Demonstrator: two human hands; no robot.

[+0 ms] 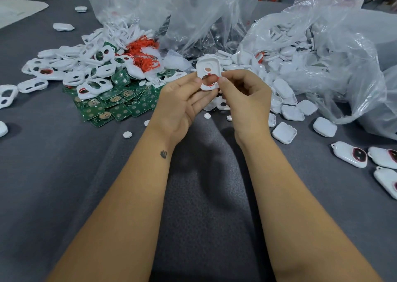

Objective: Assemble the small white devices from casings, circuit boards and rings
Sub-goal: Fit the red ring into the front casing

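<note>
Mid-frame, the left hand (182, 101) and right hand (245, 96) both pinched one white casing (208, 70), fingers curled round its edges. A red ring (211, 84) sat at its lower hole, above the table (64, 174).

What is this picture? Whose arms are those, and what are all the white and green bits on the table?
The camera sits on a person's head, looking down, so you see their own two arms. Both hands, the left hand and the right hand, hold one white casing with two holes, and a red ring sits at its lower hole. On the grey table lie a pile of white casings, green circuit boards, red rings and clear plastic bags of more parts. Finished-looking devices lie on the right.
</note>
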